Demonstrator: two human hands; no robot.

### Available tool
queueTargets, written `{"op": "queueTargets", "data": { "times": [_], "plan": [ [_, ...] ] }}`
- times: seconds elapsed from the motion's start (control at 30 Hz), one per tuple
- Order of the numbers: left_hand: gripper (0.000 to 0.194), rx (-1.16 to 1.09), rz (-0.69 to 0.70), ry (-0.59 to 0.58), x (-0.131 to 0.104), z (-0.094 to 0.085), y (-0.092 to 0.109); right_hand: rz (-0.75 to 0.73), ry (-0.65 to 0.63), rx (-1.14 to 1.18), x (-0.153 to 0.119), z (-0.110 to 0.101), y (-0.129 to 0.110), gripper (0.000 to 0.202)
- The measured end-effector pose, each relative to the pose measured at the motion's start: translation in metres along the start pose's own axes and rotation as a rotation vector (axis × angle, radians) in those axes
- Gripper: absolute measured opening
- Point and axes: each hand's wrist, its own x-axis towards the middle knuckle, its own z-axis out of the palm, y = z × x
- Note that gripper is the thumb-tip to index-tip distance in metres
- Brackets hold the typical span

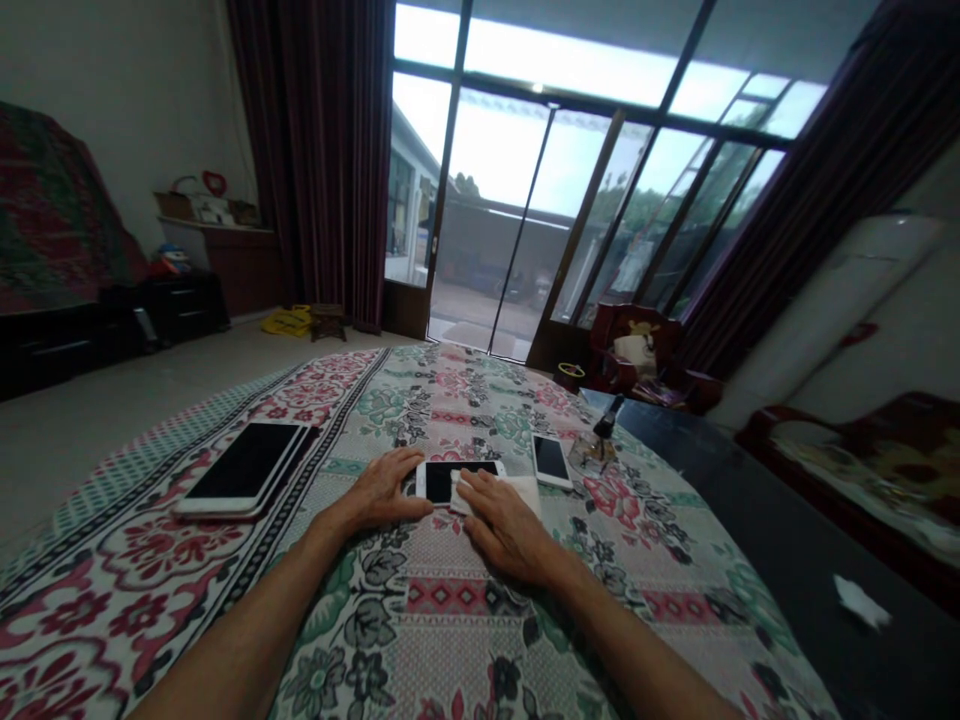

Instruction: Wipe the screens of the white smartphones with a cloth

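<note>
Pretty clearly somebody's home, looks like a living room. There's a floral tablecloth (457, 645), long dark curtains (315, 150), big glass doors (578, 230) facing a yard (480, 300), and a wooden armchair (616, 318) nearby.

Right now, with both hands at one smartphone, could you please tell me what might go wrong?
That smartphone might slide if the left hand at its end eased off. The right hand, on the white cloth or tissue, could bump the neighbouring smartphone lying close by.
</note>
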Motion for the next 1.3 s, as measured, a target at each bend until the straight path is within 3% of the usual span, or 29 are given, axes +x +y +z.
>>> {"op": "queueTargets", "data": {
  "times": [0.13,0.4,0.57,1.0,1.3],
  "plan": [
    [0.065,-0.009,-0.003,0.023,0.001,0.004,-0.003,0.006,-0.036,0.045,-0.009,-0.004,-0.006,0.048],
    [0.06,-0.018,0.047,0.0,0.001,0.0,-0.003,-0.006,0.025,0.02,0.026,0.002,0.019,0.044],
    [0.062,0.005,0.036,-0.001,0.001,0.0,-0.003,0.036,0.046,-0.013,0.036,0.003,0.022,0.043],
    [0.064,-0.028,0.004,0.02,0.0,0.0,0.0,-0.03,-0.021,0.04,-0.005,-0.007,0.002,0.047],
    [0.062,-0.026,0.006,0.009,0.0,-0.002,0.002,0.004,0.05,0.03,0.027,-0.004,0.025,0.042]
  ]
}}
